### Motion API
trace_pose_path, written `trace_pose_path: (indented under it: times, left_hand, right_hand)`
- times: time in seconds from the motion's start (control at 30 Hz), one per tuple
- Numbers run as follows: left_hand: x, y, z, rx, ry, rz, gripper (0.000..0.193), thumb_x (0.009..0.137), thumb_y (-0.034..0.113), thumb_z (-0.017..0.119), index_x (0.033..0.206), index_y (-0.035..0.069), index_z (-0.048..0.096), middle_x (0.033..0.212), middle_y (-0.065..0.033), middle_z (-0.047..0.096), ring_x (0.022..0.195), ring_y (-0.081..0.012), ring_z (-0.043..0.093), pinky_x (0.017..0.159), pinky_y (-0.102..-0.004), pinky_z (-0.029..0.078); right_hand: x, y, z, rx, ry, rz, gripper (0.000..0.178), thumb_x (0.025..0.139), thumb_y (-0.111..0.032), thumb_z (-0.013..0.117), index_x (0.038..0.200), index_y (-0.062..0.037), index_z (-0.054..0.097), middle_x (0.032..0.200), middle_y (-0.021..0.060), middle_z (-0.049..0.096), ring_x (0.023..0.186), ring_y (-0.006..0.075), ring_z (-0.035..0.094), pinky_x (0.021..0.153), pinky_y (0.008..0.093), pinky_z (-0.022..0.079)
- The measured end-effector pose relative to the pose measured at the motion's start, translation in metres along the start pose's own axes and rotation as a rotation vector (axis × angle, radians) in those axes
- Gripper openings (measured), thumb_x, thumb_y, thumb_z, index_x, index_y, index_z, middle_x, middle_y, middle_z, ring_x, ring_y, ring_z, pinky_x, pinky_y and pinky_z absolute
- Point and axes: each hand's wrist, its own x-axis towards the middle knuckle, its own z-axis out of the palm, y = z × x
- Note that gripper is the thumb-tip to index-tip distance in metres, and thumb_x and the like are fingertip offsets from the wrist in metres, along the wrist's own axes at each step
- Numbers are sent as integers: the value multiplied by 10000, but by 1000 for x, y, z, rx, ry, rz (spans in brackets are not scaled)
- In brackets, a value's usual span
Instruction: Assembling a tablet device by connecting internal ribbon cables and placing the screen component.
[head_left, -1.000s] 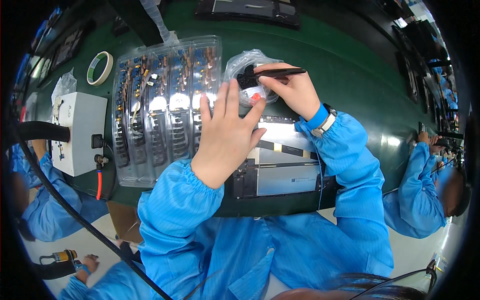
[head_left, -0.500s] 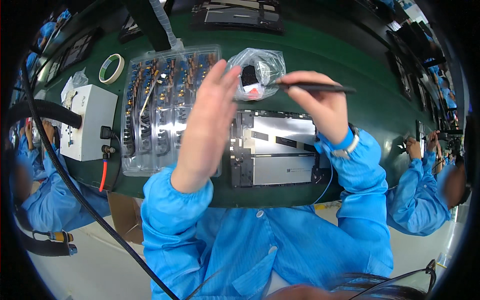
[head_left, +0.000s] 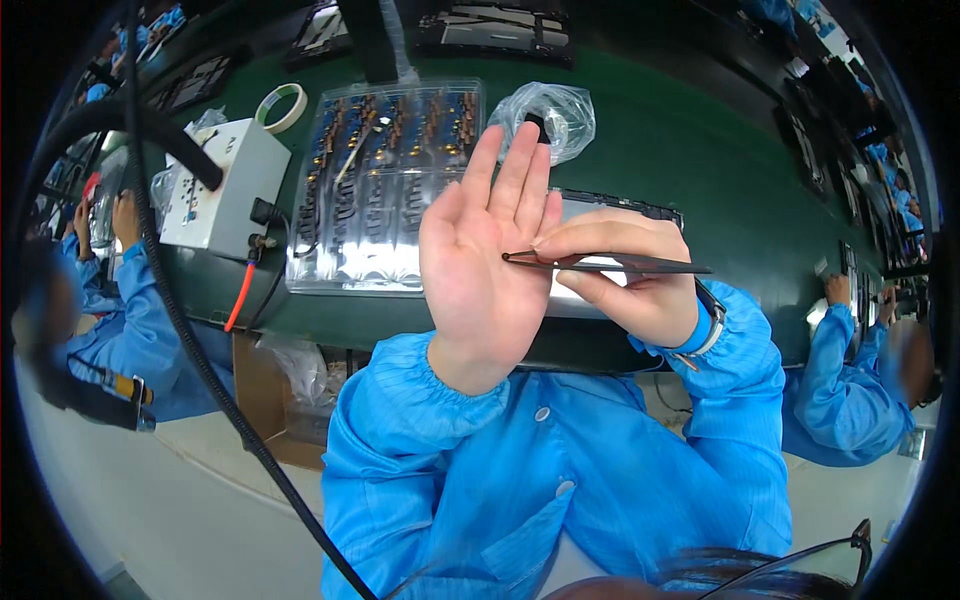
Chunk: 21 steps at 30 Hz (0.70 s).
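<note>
My left hand (head_left: 485, 265) is held palm up above the bench, its fingers stretched out and nothing gripped. My right hand (head_left: 640, 285) pinches black tweezers (head_left: 645, 264), their tips over the left palm. At the tips sits a tiny dark round part (head_left: 507, 257), too small to name; whether it touches the palm I cannot tell. Beneath and behind both hands lies a flat device panel (head_left: 585, 207), silver with a black frame, mostly hidden. A clear plastic bag (head_left: 572, 115) rests just beyond my left fingertips, with something black partly visible inside.
Left of my hands is a clear tray (head_left: 385, 272) of small circuit parts. Farther left stand a white box (head_left: 235, 190) with hoses and a tape roll (head_left: 263, 110). A black cable (head_left: 215, 385) crosses the left side. Co-workers in blue sit at both sides.
My left hand has turned palm up. My right hand has brought the tweezers from the bag down to the left palm. The whole view has shifted slightly.
</note>
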Motion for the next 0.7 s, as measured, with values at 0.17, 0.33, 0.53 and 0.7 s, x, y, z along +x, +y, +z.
trace_pose_path:
  times: [0.17,0.33,0.53,0.7]
  left_hand:
    - [-27,24,-8,-50,-12,75,513,895,284,275,1369,87,279,1389,-93,347,1292,-216,308,1046,-375,241]
    - [-89,107,-76,-93,-162,516,508,858,189,311,1343,39,320,1393,-122,337,1296,-272,300,1063,-443,224]
    - [-167,182,-154,180,-177,757,453,886,192,270,1262,-13,418,1292,-154,446,1211,-273,399,1030,-411,306]
    - [-222,249,-230,196,465,1047,479,895,228,186,1282,43,400,1228,-112,489,1064,-205,500,851,-331,427]
  right_hand:
    - [5,-14,23,140,-2,32,221,729,-36,666,950,-18,656,904,119,658,810,234,630,720,306,481]
    - [26,-38,133,957,-34,399,195,787,-79,622,961,7,624,892,83,635,834,131,581,757,277,472]
    - [68,-49,293,1289,-306,864,139,824,-90,591,916,11,613,853,72,619,756,105,599,619,214,511]
    - [87,-41,414,1345,-333,875,161,780,-102,641,892,11,615,809,85,654,684,141,637,602,256,524]
